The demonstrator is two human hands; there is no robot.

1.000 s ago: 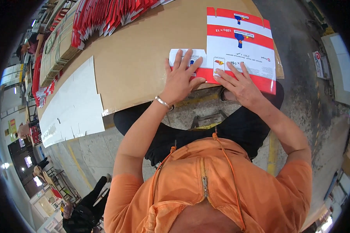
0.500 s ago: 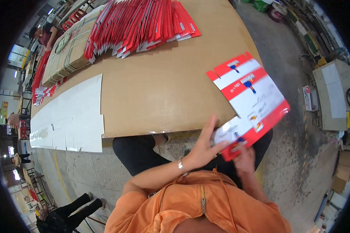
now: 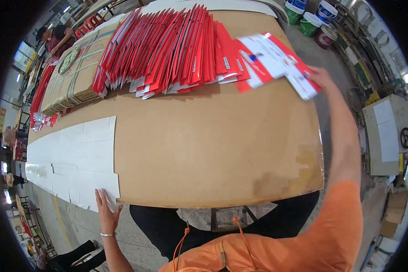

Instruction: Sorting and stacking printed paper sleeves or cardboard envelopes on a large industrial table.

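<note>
My right hand (image 3: 321, 78) reaches to the far right of the table and grips one end of a flat red-and-white printed carton (image 3: 273, 59). The carton's left edge meets the right end of a long row of folded red cartons (image 3: 167, 52) leaning on one another; it is a little blurred. At the lower left, my left hand (image 3: 107, 213) holds nothing, its fingers spread against the near edge of white cardboard blanks (image 3: 77, 152) that lie flat, plain side up.
The cartons rest on a brown board-topped table (image 3: 213, 145). At its far left is a strapped bundle of cardboard (image 3: 79, 75). Paint buckets (image 3: 309, 25) stand on the floor beyond the right edge, with a grey machine cabinet (image 3: 385, 136) to the right. Other people are at the left.
The carton has gone from over my lap to the row's right end in my right hand. My left hand has let go of it and moved left to the white blanks.
</note>
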